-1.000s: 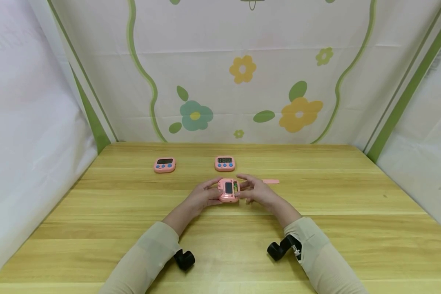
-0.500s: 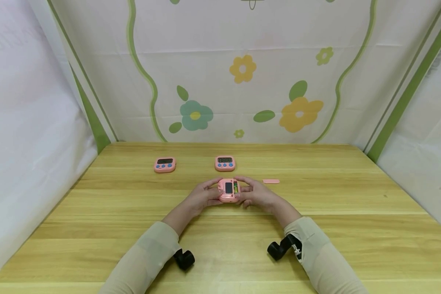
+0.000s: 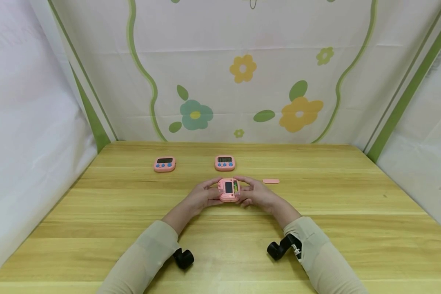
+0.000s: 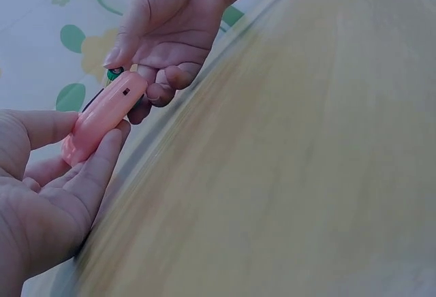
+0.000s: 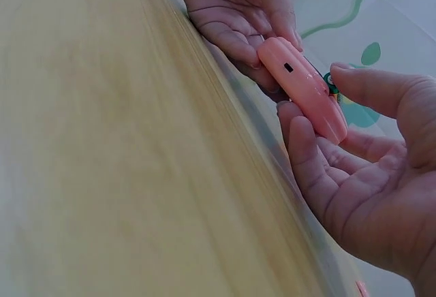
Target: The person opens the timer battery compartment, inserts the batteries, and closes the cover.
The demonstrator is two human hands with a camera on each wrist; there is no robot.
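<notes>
A pink digital timer (image 3: 228, 199) lies back side up between both hands, its battery slot uncovered on the right. My left hand (image 3: 201, 196) grips its left end, thumb on top and fingers beneath. At the right end is my right hand (image 3: 259, 194), with curled fingertips under the timer and the index finger at its far corner. Its thumb presses a green battery (image 5: 332, 83) whose end stands proud of the slot in the right wrist view. The battery's other end is hidden inside. Right of the hands, a pink battery cover (image 3: 270, 181) lies on the table.
Two more pink timers with blue buttons stand farther back on the wooden table (image 3: 220, 249): one at left (image 3: 165, 164), the other near the middle (image 3: 225, 163). A flower-patterned cloth (image 3: 220, 90) rises behind the table's back edge.
My right hand has moved in against the timer, its index finger now at the far corner, and the pink cover is fully in sight. The left hand keeps its hold.
</notes>
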